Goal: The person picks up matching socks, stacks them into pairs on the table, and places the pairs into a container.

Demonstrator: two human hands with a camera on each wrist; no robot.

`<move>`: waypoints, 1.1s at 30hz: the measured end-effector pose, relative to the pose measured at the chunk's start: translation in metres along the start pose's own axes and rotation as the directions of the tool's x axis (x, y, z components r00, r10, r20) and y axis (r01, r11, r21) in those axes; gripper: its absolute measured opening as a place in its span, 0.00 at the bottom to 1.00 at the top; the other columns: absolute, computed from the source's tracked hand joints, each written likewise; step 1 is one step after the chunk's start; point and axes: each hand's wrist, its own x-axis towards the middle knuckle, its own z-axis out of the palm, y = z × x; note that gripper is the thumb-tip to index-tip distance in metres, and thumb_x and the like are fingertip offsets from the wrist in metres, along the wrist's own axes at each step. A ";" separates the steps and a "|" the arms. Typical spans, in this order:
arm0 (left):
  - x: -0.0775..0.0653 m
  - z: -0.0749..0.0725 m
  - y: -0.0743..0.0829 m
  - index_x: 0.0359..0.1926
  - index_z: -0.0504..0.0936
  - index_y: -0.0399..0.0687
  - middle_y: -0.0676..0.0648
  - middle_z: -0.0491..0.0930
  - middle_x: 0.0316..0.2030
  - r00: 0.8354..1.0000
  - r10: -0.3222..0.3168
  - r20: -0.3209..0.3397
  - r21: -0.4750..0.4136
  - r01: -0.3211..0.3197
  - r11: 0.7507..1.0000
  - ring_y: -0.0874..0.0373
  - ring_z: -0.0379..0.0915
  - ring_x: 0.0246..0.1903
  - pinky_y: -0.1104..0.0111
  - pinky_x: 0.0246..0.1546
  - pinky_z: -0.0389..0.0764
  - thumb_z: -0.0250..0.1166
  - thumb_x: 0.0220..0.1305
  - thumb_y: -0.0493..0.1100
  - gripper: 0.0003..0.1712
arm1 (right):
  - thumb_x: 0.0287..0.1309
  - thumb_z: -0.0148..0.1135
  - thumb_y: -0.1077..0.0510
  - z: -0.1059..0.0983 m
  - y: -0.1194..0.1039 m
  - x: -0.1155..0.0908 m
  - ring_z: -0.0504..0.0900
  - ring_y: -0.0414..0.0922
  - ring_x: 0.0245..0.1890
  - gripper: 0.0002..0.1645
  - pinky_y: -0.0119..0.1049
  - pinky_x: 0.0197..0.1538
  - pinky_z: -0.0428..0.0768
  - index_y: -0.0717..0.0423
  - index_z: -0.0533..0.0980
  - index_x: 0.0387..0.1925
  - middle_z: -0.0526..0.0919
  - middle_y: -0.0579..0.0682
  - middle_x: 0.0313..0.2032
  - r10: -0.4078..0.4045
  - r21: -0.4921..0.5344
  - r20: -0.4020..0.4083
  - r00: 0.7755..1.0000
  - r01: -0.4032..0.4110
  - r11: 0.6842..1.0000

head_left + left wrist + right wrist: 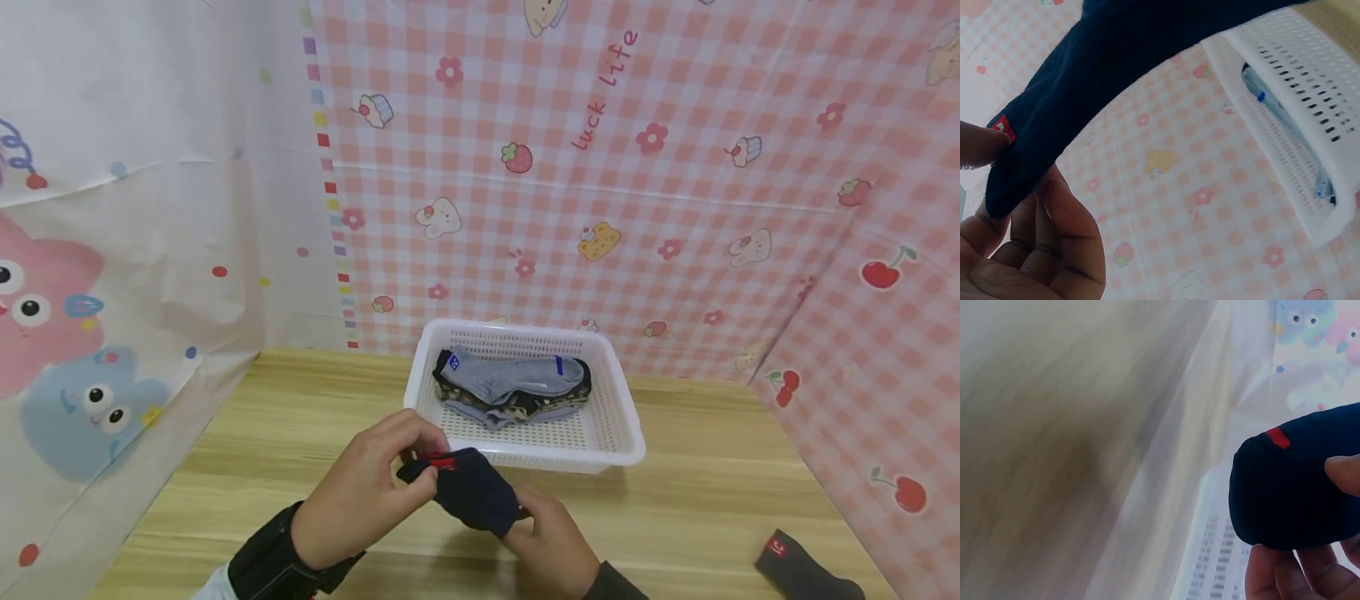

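Note:
A dark navy sock [476, 492] with a red label is stretched between both hands, in front of the basket. My left hand [378, 475] pinches its cuff end beside the red label, thumb on top, as the left wrist view also shows. The toe end, marked by a red patch in the right wrist view, is gripped by my right hand [551, 537] between thumb and fingers. Behind the hands stands a white perforated basket [626, 417]. In it lies a stack of socks, a grey-blue sock [510, 375] with blue marks on top and camouflage-patterned and greyish ones beneath.
A dark grey sock [806, 571] with a red label lies on the wooden table [300, 417] at the front right. Pink checked cloth [480, 208] hangs behind and along the right side. White cartoon-printed cloth [187, 208] covers the left.

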 end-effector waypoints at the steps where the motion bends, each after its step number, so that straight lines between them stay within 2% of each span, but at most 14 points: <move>1: -0.001 0.001 -0.002 0.34 0.79 0.60 0.63 0.76 0.34 1.000 0.007 -0.002 0.001 -0.007 1.000 0.69 0.70 0.33 0.74 0.35 0.75 0.65 0.48 0.31 0.17 | 0.58 0.66 0.52 -0.002 0.001 -0.001 0.80 0.33 0.43 0.06 0.35 0.47 0.80 0.41 0.80 0.38 0.83 0.38 0.40 0.001 -0.018 -0.013 1.000 -0.001 1.000; 4: -0.002 0.003 -0.008 0.34 0.80 0.59 0.63 0.76 0.34 1.000 0.023 -0.005 0.007 -0.023 1.000 0.70 0.70 0.33 0.74 0.35 0.75 0.65 0.47 0.31 0.17 | 0.56 0.67 0.54 -0.009 0.004 -0.003 0.78 0.32 0.40 0.05 0.34 0.47 0.80 0.41 0.78 0.33 0.81 0.36 0.36 0.005 -0.073 -0.046 0.999 -0.008 0.997; 7: -0.004 0.005 -0.015 0.34 0.80 0.59 0.63 0.76 0.33 1.000 0.020 -0.002 0.018 -0.020 1.000 0.70 0.70 0.33 0.74 0.36 0.76 0.65 0.47 0.31 0.17 | 0.54 0.67 0.60 -0.016 0.006 -0.005 0.78 0.32 0.40 0.10 0.34 0.48 0.79 0.40 0.79 0.34 0.81 0.35 0.36 0.015 -0.087 -0.069 0.997 -0.021 0.996; 11: -0.008 0.007 -0.023 0.34 0.80 0.60 0.64 0.75 0.33 1.000 -0.010 0.023 0.036 0.010 0.999 0.71 0.70 0.33 0.73 0.37 0.76 0.64 0.48 0.31 0.17 | 0.51 0.67 0.64 -0.025 0.009 -0.010 0.79 0.31 0.40 0.16 0.36 0.47 0.80 0.38 0.79 0.36 0.82 0.33 0.37 0.010 -0.108 -0.094 0.995 -0.021 0.994; 15: -0.012 0.011 -0.033 0.34 0.80 0.61 0.64 0.74 0.33 0.997 -0.049 0.066 0.041 0.046 0.998 0.70 0.70 0.34 0.72 0.39 0.76 0.64 0.50 0.32 0.16 | 0.51 0.70 0.62 -0.033 0.012 -0.014 0.78 0.29 0.38 0.16 0.36 0.46 0.79 0.35 0.78 0.34 0.81 0.30 0.35 -0.006 -0.160 -0.125 0.992 -0.014 0.987; 18: -0.016 0.017 -0.042 0.34 0.80 0.62 0.64 0.75 0.34 0.994 -0.071 0.087 0.045 0.067 0.997 0.70 0.70 0.34 0.71 0.40 0.76 0.64 0.51 0.32 0.17 | 0.49 0.71 0.62 -0.038 0.015 -0.018 0.77 0.28 0.38 0.17 0.34 0.45 0.79 0.35 0.78 0.33 0.80 0.28 0.34 -0.037 -0.202 -0.154 0.987 0.005 0.979; 22: -0.021 0.030 -0.058 0.34 0.79 0.65 0.66 0.75 0.37 0.991 -0.085 0.102 0.061 0.079 0.995 0.70 0.71 0.37 0.71 0.40 0.76 0.65 0.52 0.32 0.18 | 0.45 0.73 0.64 -0.042 0.020 -0.023 0.76 0.29 0.38 0.18 0.31 0.43 0.78 0.37 0.78 0.32 0.79 0.28 0.34 -0.116 -0.261 -0.205 0.972 0.060 0.963; 25: -0.023 0.042 -0.072 0.32 0.79 0.65 0.66 0.74 0.37 0.991 -0.082 0.105 0.079 0.074 0.994 0.69 0.72 0.40 0.70 0.42 0.77 0.67 0.51 0.31 0.19 | 0.41 0.74 0.66 -0.043 0.023 -0.026 0.75 0.29 0.38 0.19 0.30 0.42 0.77 0.40 0.78 0.31 0.79 0.30 0.34 -0.194 -0.331 -0.238 0.952 0.108 0.937; 29: -0.028 0.058 -0.091 0.30 0.80 0.62 0.64 0.74 0.36 0.993 -0.061 0.106 0.142 0.046 0.989 0.67 0.73 0.41 0.69 0.43 0.77 0.69 0.48 0.30 0.18 | 0.34 0.73 0.67 -0.041 0.026 -0.030 0.75 0.32 0.37 0.19 0.32 0.42 0.75 0.45 0.78 0.28 0.79 0.34 0.32 -0.287 -0.454 -0.240 0.927 0.154 0.878; 33: -0.035 0.070 -0.103 0.31 0.82 0.60 0.63 0.73 0.35 0.991 -0.053 0.126 0.194 0.028 0.981 0.65 0.73 0.41 0.69 0.42 0.76 0.69 0.48 0.30 0.17 | 0.31 0.73 0.64 -0.037 0.028 -0.035 0.76 0.34 0.36 0.18 0.36 0.42 0.73 0.44 0.78 0.27 0.79 0.34 0.31 -0.320 -0.557 -0.192 0.928 0.165 0.814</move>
